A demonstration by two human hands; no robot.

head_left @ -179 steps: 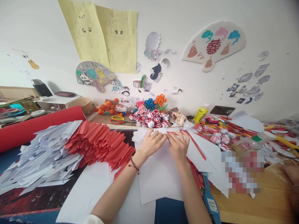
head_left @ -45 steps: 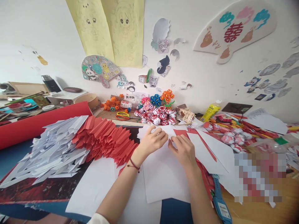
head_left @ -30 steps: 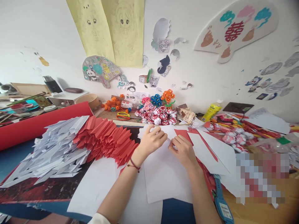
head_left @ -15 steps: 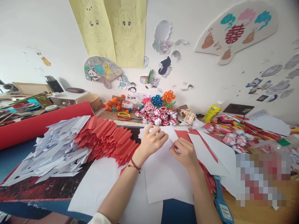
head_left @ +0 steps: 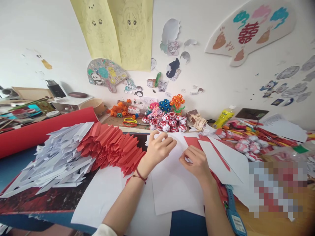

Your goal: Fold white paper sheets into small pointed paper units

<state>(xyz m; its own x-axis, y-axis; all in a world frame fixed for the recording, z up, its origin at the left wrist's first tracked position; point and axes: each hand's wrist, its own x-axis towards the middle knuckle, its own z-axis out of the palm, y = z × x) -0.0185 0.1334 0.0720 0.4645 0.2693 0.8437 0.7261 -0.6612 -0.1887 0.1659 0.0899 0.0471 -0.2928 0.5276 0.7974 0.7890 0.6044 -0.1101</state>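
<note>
My left hand (head_left: 157, 150) rests on a white sheet of paper (head_left: 174, 183) in the middle of the table, fingers curled and pressing near its top edge. Just to its right, my right hand (head_left: 196, 161) pinches the same sheet at a fold. A red thread bracelet circles my left wrist. Left of my hands lies a row of folded red paper pieces (head_left: 110, 146), and further left a heap of folded white paper pieces (head_left: 56, 157).
A red paper roll (head_left: 36, 131) lies at the back left. Red-and-white paper balls (head_left: 166, 123) and paper flowers (head_left: 167, 105) stand by the wall, with a yellow bottle (head_left: 222, 118). More white and red sheets (head_left: 221, 160) spread to the right. A blue strap (head_left: 233, 213) lies near my right forearm.
Both hands stayed on the white sheet. My right hand slid slightly down and towards me along the fold, and my left fingers lifted and curled a little.
</note>
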